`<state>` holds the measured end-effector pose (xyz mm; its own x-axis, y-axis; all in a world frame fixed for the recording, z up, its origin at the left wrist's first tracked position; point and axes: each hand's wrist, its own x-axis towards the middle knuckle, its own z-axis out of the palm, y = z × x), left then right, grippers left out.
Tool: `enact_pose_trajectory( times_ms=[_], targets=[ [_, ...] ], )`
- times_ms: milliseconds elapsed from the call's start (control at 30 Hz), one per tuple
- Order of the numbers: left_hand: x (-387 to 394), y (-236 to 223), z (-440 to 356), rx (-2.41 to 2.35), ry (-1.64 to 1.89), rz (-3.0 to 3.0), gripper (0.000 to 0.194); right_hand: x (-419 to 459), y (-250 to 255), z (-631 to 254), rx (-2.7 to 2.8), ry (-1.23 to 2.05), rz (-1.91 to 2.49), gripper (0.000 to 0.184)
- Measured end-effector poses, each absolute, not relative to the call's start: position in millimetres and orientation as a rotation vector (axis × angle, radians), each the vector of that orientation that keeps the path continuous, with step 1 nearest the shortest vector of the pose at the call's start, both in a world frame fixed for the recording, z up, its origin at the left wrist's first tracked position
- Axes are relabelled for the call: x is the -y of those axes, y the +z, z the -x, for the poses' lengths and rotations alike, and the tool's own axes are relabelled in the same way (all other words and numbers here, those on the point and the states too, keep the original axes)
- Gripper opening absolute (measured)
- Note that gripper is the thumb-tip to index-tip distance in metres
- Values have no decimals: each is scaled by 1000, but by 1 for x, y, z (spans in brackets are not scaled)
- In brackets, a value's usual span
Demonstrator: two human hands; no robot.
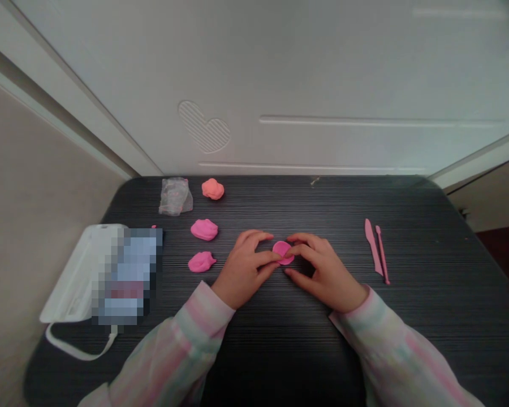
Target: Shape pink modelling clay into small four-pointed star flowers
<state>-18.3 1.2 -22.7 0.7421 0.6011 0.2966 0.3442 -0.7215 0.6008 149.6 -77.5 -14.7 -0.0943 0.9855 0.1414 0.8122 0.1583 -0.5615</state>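
Note:
A small round piece of bright pink modelling clay (281, 249), shaped like a shallow dish with a raised rim, is between my two hands over the dark table. My left hand (251, 263) pinches its lower left edge with thumb and index finger. From the other side, my right hand (320, 268) has curled fingers at the rim, the index finger reaching onto its inner face. Left of my left hand lie two pink clay lumps (204, 229), one behind the other. Farther back is an orange clay lump (212, 189).
A pink plastic knife (372, 246) and a thin pink stick tool (382, 254) lie at the right. Crumpled clear plastic (175, 196) sits at the back left. A blurred phone (129, 274) leans on a white case (74, 277) with a strap. A white panel (322, 85) borders the table's back.

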Motion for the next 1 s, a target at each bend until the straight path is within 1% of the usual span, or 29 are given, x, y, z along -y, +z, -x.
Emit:
enact_pose_trajectory(
  times_ms=[267, 1000],
  targets=[
    [-1, -22, 18, -714, 678, -2400, 13, 76, -19, -146, 1916, 367, 1700, 8],
    [-1, -24, 18, -694, 732, -2410, 10, 76, -16, -144, 1918, 356, 1675, 7]
  ],
)
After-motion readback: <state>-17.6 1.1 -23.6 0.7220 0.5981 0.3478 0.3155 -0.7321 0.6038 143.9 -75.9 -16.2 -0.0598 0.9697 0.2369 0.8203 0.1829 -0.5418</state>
